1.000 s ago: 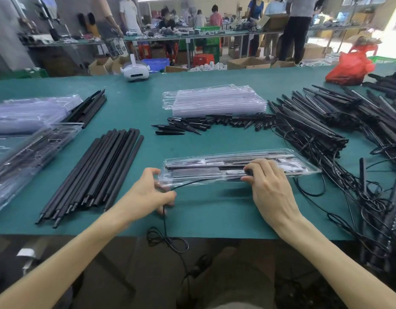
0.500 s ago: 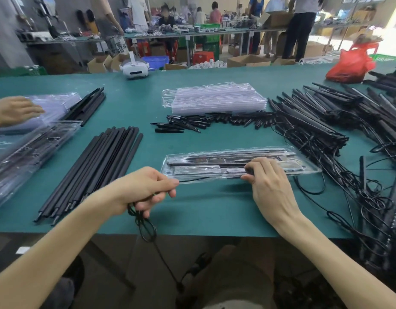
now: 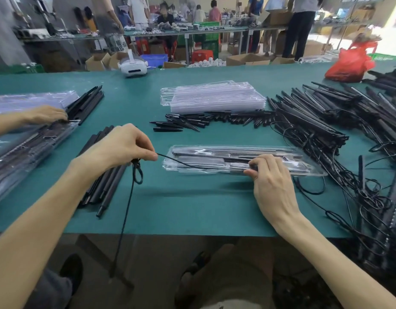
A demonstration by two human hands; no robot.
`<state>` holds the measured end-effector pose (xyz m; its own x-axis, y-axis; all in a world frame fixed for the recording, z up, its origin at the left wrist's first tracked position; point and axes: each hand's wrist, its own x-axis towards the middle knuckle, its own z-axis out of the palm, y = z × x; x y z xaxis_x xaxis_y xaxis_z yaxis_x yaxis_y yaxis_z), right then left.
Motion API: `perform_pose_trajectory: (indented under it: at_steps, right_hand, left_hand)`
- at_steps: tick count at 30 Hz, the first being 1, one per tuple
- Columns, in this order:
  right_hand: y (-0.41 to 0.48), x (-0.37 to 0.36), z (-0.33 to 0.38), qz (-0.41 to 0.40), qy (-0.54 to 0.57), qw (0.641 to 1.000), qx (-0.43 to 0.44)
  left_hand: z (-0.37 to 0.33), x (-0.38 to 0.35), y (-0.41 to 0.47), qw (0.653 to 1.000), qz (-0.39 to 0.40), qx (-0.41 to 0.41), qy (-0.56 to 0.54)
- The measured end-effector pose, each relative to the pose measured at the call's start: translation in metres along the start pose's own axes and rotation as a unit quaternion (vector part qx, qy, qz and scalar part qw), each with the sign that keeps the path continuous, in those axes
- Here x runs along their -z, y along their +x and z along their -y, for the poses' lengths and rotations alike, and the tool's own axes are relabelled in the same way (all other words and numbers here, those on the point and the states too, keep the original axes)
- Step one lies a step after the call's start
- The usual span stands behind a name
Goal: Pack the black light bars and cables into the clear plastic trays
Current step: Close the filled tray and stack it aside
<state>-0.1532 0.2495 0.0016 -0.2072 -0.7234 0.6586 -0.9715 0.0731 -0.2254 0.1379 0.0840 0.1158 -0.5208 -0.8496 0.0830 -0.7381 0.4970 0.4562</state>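
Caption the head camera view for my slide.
Left hand pinches a black cable while right hand holds the clear tray.

A green-topped table [image 3: 192, 208] carries everything. Near its front edge lies one clear tray [image 3: 312, 172] with black bars in it. Behind it sits a stack of empty clear trays [image 3: 212, 97], with a scatter of small pointed black pieces [image 3: 192, 123] just in front. A bundle of plain black bars [image 3: 108, 188] lies to the left, beside filled trays [image 3: 25, 152]. A tangled heap of light bars and cables [image 3: 326, 117] covers the right. At the far edge rest a white headset [image 3: 132, 66] and a red plastic bag [image 3: 348, 63].
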Motion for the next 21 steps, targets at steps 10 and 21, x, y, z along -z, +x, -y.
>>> perform_pose_trajectory:
  at_steps: [10,21]
  right_hand:
    - [0.000,-0.004,-0.001,-0.006,-0.011,1.000,0.000]
    - [0.000,-0.002,0.000,-0.004,-0.011,1.000,0.003]
  left_hand:
    - [0.022,-0.014,0.002,0.960,0.267,0.052,-0.061]
    - [0.036,-0.029,0.013,0.988,0.083,0.062,-0.117]
